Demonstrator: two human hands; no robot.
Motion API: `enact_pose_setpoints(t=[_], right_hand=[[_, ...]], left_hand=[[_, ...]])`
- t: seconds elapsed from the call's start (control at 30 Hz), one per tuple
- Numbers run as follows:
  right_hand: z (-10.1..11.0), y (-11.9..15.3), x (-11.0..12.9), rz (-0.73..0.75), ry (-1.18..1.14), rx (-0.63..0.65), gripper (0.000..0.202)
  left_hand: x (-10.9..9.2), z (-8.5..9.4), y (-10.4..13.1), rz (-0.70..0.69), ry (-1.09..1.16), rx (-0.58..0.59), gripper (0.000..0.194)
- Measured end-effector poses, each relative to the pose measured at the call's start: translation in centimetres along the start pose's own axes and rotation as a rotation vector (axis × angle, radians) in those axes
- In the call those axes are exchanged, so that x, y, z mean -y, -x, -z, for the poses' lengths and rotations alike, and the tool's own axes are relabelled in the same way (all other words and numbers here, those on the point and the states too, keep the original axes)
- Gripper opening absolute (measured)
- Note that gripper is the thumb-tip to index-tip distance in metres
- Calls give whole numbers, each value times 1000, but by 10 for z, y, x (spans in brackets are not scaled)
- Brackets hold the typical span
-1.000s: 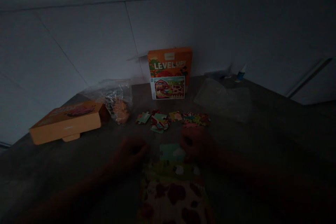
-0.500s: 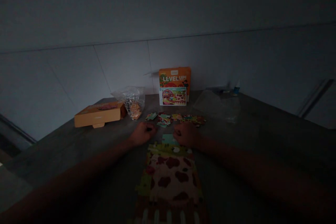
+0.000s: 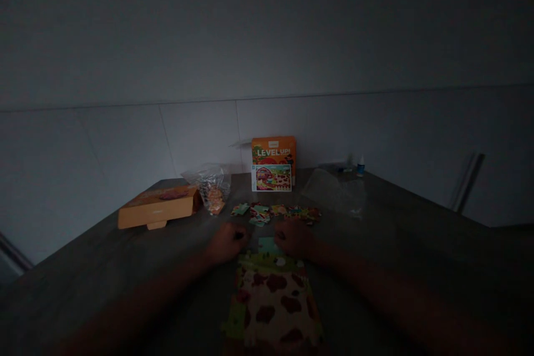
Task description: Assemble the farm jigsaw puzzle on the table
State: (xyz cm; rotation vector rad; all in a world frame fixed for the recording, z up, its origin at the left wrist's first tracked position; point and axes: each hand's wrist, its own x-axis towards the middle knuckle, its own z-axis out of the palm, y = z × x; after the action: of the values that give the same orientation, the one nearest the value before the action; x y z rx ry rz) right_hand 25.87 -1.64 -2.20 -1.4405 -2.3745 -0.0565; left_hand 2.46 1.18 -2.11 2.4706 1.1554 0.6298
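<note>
A partly joined jigsaw puzzle (image 3: 273, 306) with a spotted cow lies in front of me on the dark table. A light-blue puzzle piece (image 3: 267, 245) sits at its far edge. My right hand (image 3: 297, 240) is just right of that piece, its fingers curled together at the piece's edge; whether they grip anything is hidden. To the left of the piece, my left hand (image 3: 227, 242) rests with thumb and fingers curled close, and the dim light hides what is in them, if anything. Loose puzzle pieces (image 3: 261, 214) lie in a row just beyond both hands.
An orange box (image 3: 273, 147) stands against the wall with a picture card (image 3: 271, 178) leaning on it. At left are an orange box lid or tray (image 3: 156, 214) and a clear bag (image 3: 214, 194) with pieces inside. Another clear bag (image 3: 337, 194) and a small bottle (image 3: 361, 166) are at right.
The view has tilted up, so everything appears lower in the picture. Both hands stay nearly in place around the light-blue piece.
</note>
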Motion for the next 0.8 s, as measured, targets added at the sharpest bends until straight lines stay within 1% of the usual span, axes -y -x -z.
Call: enact_pose_setpoints(t=[0.23, 0.4, 0.5, 0.57, 0.63, 0.73, 0.8], right_hand=[[-6, -2, -8, 44, -23, -20, 18], [-9, -2, -12, 49, -51, -28, 21], [-9, -1, -12, 51, -68, -23, 20], [-8, -1, -11, 72, -77, -1, 20], [-6, -1, -10, 97, -81, 18, 19], [-2, -1, -7, 120, -75, 34, 19], [-1, -2, -6, 122, -73, 35, 21]], left_hand=[[-6, -1, 2, 24, -161, -57, 27], [-6, -2, -2, 126, -270, -119, 20], [1, 2, -9, 221, -334, -199, 24], [8, 6, -14, 286, -373, -237, 35], [17, 11, -17, 323, -395, -226, 40], [26, 16, -19, 305, -402, -153, 34], [30, 17, -18, 297, -406, -126, 34]])
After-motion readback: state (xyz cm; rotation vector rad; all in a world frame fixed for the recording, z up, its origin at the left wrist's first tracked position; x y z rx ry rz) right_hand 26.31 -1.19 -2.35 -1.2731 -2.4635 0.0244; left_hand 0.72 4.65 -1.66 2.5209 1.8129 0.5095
